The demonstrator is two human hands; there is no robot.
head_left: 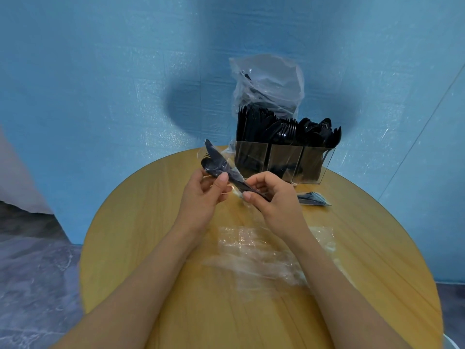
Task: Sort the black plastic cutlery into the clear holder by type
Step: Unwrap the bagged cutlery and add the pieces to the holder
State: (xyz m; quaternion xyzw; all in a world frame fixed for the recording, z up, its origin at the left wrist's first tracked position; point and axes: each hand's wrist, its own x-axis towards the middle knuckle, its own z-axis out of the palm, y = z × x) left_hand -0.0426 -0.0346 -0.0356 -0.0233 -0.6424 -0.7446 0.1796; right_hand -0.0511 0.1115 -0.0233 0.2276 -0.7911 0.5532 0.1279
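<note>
Your left hand (201,190) pinches the wrapped cutlery pack (221,170) at its spoon end, steadying it; your right hand (271,195) grips the handle end — apparently to strip the wrapper; the clear holder (284,159) waits behind on the table (151,235).

Only one view is given, taken from a wide-angle camera worn on the head. The scene is looked at forward and down, from close above the round wooden table (141,248). Both forearms are seen entering from the bottom edge. The blue wall (100,71) is faced behind the table, and straight lines are bent near the borders
</note>
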